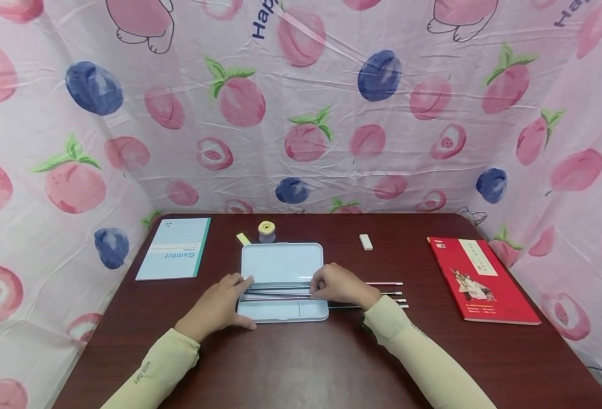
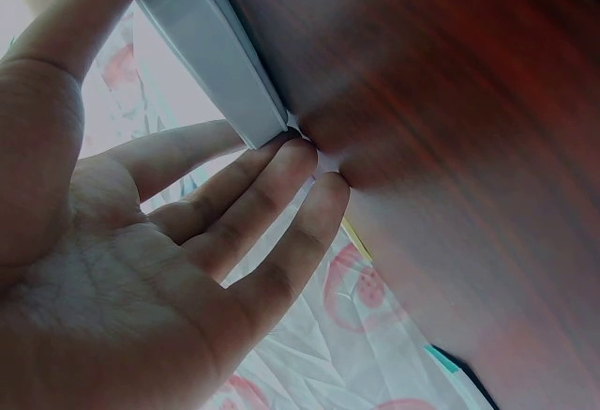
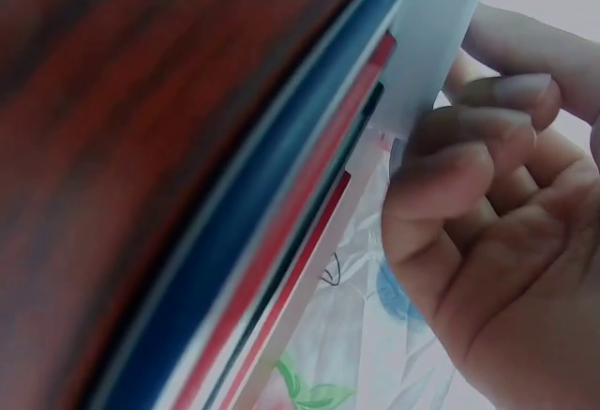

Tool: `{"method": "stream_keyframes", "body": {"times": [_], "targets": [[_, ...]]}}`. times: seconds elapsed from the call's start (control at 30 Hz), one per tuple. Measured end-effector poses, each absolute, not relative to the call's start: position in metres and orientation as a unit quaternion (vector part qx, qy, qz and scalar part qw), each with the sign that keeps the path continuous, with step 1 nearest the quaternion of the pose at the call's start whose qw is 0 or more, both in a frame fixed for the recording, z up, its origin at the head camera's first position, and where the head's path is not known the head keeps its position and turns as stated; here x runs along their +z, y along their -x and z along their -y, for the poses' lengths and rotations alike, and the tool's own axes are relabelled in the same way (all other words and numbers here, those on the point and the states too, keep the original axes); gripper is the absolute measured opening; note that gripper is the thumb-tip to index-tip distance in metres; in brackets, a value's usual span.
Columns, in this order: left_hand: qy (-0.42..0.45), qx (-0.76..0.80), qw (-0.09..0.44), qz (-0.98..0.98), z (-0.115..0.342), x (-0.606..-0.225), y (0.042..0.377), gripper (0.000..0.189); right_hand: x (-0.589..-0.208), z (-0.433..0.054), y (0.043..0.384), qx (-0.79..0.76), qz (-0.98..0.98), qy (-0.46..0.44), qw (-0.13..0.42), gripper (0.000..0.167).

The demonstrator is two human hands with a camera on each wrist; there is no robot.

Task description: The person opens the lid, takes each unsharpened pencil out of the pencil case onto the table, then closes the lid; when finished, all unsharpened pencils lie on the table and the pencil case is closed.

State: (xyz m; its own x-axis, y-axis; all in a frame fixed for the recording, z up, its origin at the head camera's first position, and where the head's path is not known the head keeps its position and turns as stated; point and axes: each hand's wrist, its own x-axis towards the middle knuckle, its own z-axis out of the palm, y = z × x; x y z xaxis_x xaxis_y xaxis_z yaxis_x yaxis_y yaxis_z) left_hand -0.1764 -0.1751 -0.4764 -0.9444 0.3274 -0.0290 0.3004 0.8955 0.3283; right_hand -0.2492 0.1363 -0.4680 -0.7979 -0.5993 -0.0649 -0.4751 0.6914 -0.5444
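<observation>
A light blue pencil case point(image 1: 282, 262) lies with its lid folded back, and several pencils point(image 1: 275, 297) lie in its tray. My left hand point(image 1: 219, 304) holds the case's left end, thumb at the front corner and fingers at the side. In the left wrist view, the fingertips point(image 2: 300, 155) meet the case's corner point(image 2: 220, 63). At the right end, my right hand point(image 1: 339, 284) has curled fingers and pinches a pencil's end over the tray; the pencil is hidden in the right wrist view. More pencils point(image 3: 281, 232) lie on the table beside the case, partly under my right wrist.
A white notebook point(image 1: 173, 250) lies at the back left and a red book point(image 1: 482, 281) on the right. Behind the case stand a small yellow-topped roll point(image 1: 266, 232) and a yellow strip point(image 1: 243, 239). A white eraser point(image 1: 365, 242) lies at the back of the dark table point(image 1: 301, 369).
</observation>
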Motion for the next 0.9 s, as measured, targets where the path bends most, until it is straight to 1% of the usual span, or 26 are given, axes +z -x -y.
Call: {"method": "stream_keyframes", "body": {"times": [0.23,0.57,0.73,0.9], "targets": [[-0.161,0.161,0.041,-0.973,0.175,-0.475,0.176,0.107,-0.468,-0.140,0.242,-0.262,-0.917,0.298,0.050,0.009],[-0.165,0.168,0.039,-0.971,0.174,-0.473,0.174,0.107,-0.463,-0.163,0.232,-0.252,-0.922,0.294,-0.019,0.005],[-0.166,0.167,0.039,-0.971,0.175,-0.473,0.174,0.107,-0.458,-0.184,0.227,-0.260,-0.923,0.282,-0.034,0.007],[-0.169,0.166,0.041,-0.971,0.175,-0.474,0.175,0.107,-0.451,-0.208,0.221,-0.276,-0.923,0.266,-0.022,0.004]]}}
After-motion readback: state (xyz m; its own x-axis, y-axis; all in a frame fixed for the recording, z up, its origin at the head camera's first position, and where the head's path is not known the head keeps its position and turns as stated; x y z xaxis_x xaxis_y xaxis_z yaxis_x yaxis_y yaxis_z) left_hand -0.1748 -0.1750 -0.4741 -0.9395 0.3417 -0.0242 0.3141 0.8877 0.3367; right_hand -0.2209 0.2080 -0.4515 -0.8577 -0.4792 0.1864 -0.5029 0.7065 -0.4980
